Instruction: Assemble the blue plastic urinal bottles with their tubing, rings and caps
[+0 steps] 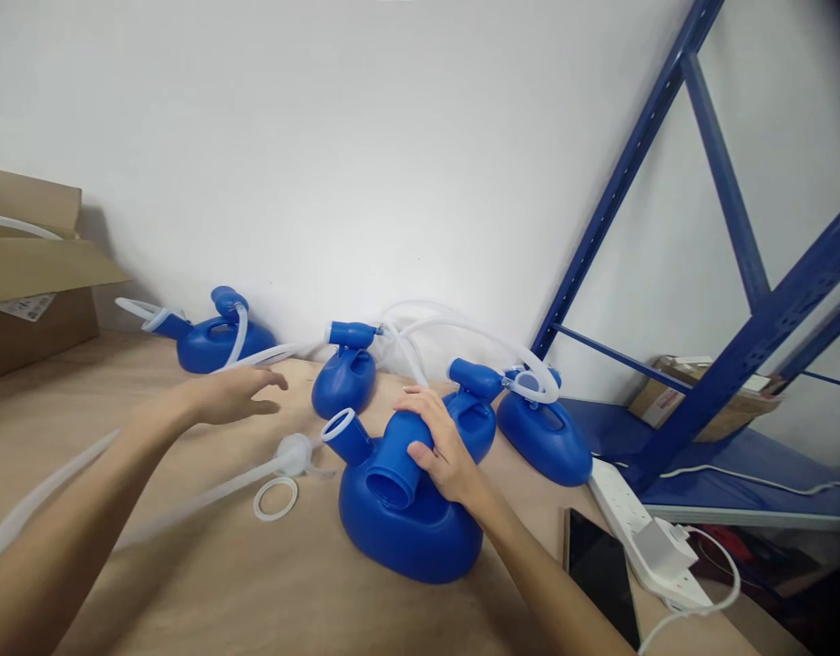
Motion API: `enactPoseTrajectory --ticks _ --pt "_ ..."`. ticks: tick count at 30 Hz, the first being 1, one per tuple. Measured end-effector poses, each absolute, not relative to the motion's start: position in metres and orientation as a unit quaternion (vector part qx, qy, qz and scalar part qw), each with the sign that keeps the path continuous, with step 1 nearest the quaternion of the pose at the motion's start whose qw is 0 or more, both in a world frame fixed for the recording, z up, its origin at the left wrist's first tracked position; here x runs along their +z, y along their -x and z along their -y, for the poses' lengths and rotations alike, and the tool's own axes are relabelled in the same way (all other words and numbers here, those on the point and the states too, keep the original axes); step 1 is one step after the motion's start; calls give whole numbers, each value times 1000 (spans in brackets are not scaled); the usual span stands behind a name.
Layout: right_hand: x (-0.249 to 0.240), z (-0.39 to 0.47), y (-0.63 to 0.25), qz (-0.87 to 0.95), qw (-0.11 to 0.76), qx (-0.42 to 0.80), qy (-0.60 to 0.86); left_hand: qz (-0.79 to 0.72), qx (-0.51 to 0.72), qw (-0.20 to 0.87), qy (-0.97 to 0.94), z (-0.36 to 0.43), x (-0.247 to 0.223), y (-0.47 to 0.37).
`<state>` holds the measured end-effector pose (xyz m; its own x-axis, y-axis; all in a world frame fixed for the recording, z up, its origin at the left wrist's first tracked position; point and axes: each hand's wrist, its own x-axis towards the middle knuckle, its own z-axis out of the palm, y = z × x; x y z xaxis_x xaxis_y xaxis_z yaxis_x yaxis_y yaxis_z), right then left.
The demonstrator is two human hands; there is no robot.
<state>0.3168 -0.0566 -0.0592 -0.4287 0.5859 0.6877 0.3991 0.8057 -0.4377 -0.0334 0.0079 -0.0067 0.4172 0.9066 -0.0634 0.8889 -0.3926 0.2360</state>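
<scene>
My right hand (pixel 442 445) is wrapped round a blue plastic cylindrical funnel head (pixel 398 456), its open mouth facing me. The head lies over the handle of a blue urinal bottle (pixel 413 538), whose short neck has a white ring at its rim. Whether the head is joined to the bottle I cannot tell. Left of it, my left hand (pixel 239 394) hovers over the table with fingers apart and nothing in it. Below that hand lie a translucent white cap (pixel 295 454) with a hose (pixel 208 495) and a loose white ring (pixel 276 499).
Several more blue urinal bottles with white hoses (pixel 461 321) stand along the wall, one bottle (pixel 211 346) at the left. A cardboard box (pixel 44 333) is far left. At right are a phone (pixel 601 569), a power strip (pixel 615 501) and a blue metal shelf frame (pixel 727 364).
</scene>
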Motion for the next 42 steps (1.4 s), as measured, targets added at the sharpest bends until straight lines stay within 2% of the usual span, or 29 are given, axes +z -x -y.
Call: enactPoseTrajectory --ticks 2,5,9,15,23,28,31,37,39,42 --pt "-60 56 -317 845 441 88 289 -478 89 158 -859 16 7 6" --pt "-59 55 -317 860 423 69 278 -391 105 182 -896 43 14 -33" --pt "-57 56 -316 877 389 59 275 -411 160 169 -881 45 -3 -56" --pt "-55 58 -315 880 377 65 283 -358 173 293 -869 22 -22 -50" --pt "-53 56 -313 891 382 65 234 -346 166 342 -858 16 -25 -48" --pt "-52 57 -314 895 373 70 236 -367 244 413 -797 11 -12 -28" --pt "-52 57 -314 895 369 72 240 -401 190 369 -817 10 -2 -11" --pt "-58 55 -316 908 333 28 254 -524 -56 174 -832 -7 -24 2" --pt "-60 54 -316 902 337 6 269 -532 -76 163 -828 -11 -32 2" --pt "-59 54 -316 897 348 13 271 -512 -42 172 -841 -5 -25 1"
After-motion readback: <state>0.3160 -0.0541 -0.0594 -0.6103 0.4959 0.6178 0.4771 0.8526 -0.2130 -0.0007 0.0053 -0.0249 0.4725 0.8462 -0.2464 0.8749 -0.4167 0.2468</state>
